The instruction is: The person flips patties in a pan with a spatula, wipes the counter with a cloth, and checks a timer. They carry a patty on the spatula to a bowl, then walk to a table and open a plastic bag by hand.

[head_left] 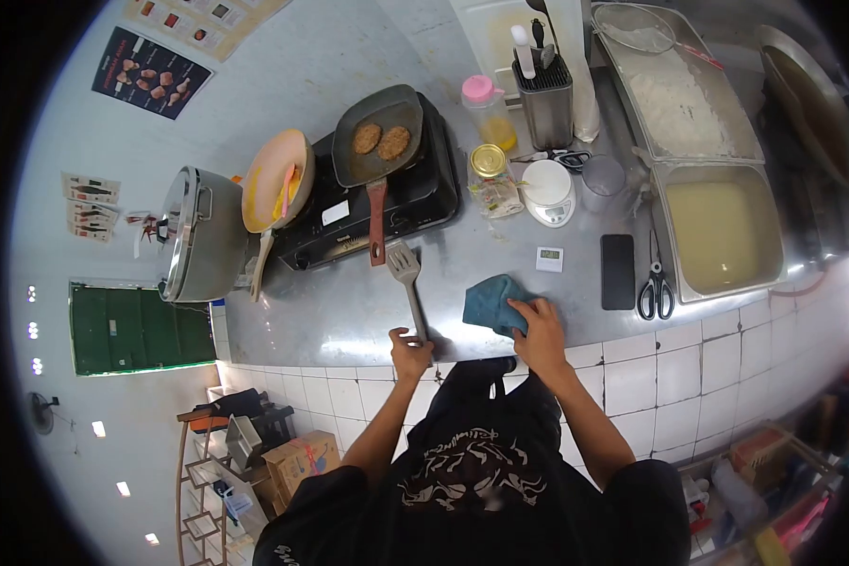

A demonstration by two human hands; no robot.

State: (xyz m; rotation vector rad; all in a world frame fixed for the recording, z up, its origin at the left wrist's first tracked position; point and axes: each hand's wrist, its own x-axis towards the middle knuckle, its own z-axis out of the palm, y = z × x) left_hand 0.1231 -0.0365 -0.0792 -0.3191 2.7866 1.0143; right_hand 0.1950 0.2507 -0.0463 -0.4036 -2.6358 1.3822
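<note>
left hand point(411, 355): fingers closing around the handle end of the slotted spatula point(405, 266), its head lying ahead of them on the worktop point(340, 330), near the handle of the square pan point(377, 137) holding two browned patties point(381, 141). right hand point(537, 330): fingers pinching the blue cloth point(498, 304) at its right side, the small white timer point(550, 259) sitting just beyond them, the black phone point(618, 273) and scissors point(656, 291) lying to their right.

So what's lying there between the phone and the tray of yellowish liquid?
A pair of scissors, dark handles towards the person, lies on the counter between the phone and the tray; the head view shows it.
</note>
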